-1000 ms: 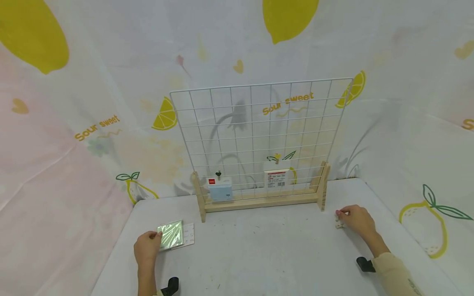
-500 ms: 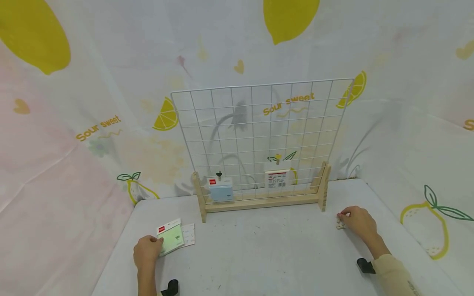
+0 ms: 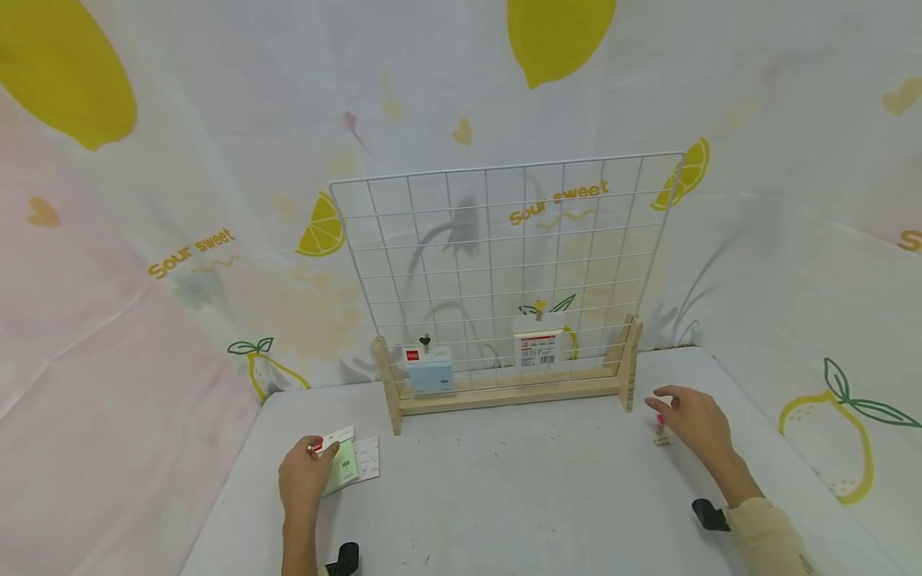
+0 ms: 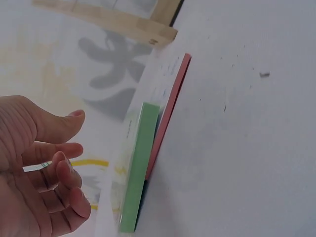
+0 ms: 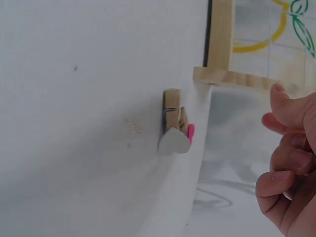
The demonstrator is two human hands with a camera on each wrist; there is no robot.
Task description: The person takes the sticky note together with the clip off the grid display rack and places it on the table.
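My left hand (image 3: 304,478) hovers over a green sticky-note pack (image 3: 346,466), fingers loosely bent and holding nothing. The left wrist view shows a gap between that hand and the pack's green edge (image 4: 140,165). Partly beneath the pack lies a second, patterned pad (image 3: 368,458) with a pinkish-red edge (image 4: 171,113). On the right, my right hand (image 3: 695,422) is just above small wooden clothespins (image 3: 662,438), apart from them. In the right wrist view, the clothespins (image 5: 172,109) carry a pale heart (image 5: 174,141) and a bright pink piece (image 5: 191,133).
A white wire grid (image 3: 504,240) stands in a wooden base (image 3: 507,393) at the back of the white table (image 3: 490,496). Clipped to its lower part are a blue sticky-note pack (image 3: 430,376) and a white-backed pack (image 3: 539,350). Lemon-printed cloth (image 3: 425,88) hangs behind.
The green pack has turned from its shiny plain side to its labelled side, and my left hand has released it and shifted right. My right hand has let go of the clothespins and lifted.
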